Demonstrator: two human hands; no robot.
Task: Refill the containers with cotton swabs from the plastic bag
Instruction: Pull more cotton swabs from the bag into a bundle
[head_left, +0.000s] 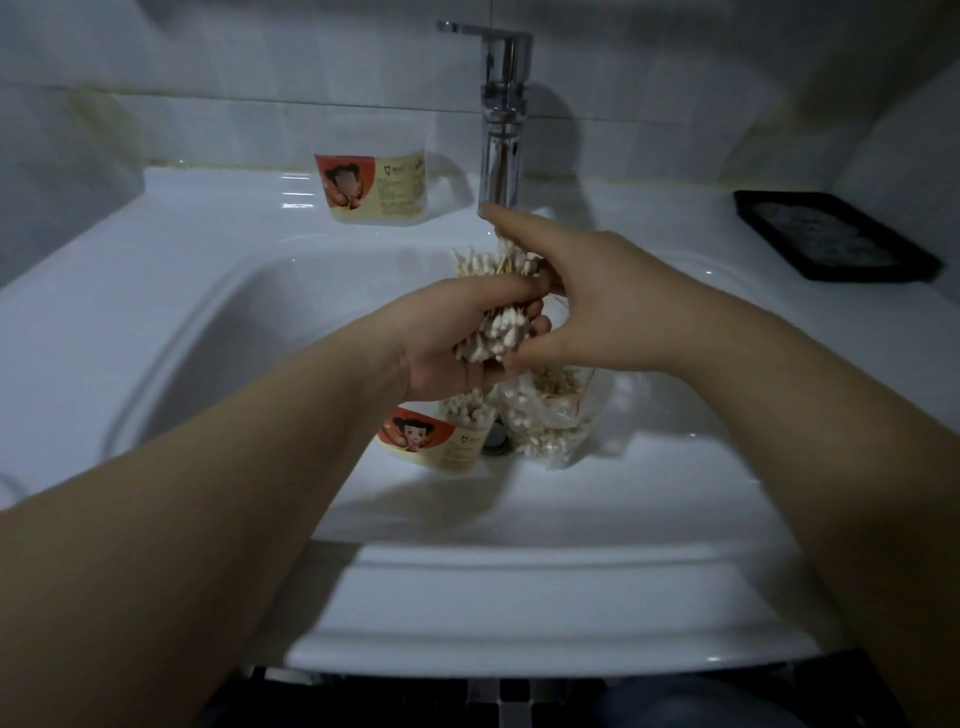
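Observation:
My left hand (457, 338) grips a thick bundle of cotton swabs (498, 332) above the basin, white tips sticking out at both ends. My right hand (576, 291) touches the far end of the same bundle, fingers spread around it. Under the hands, in the basin, stands a clear container (441, 441) with a red cartoon label, holding swabs upright. Beside it on the right lies the clear plastic bag (550, 421) with loose swabs inside. A second labelled container (371, 189) stands on the sink's back ledge, left of the tap.
The white sink (171, 322) fills the view. A chrome tap (501, 119) rises just behind my right hand. A black tray (831, 234) sits on the counter at the right. The drain (496, 441) shows between container and bag.

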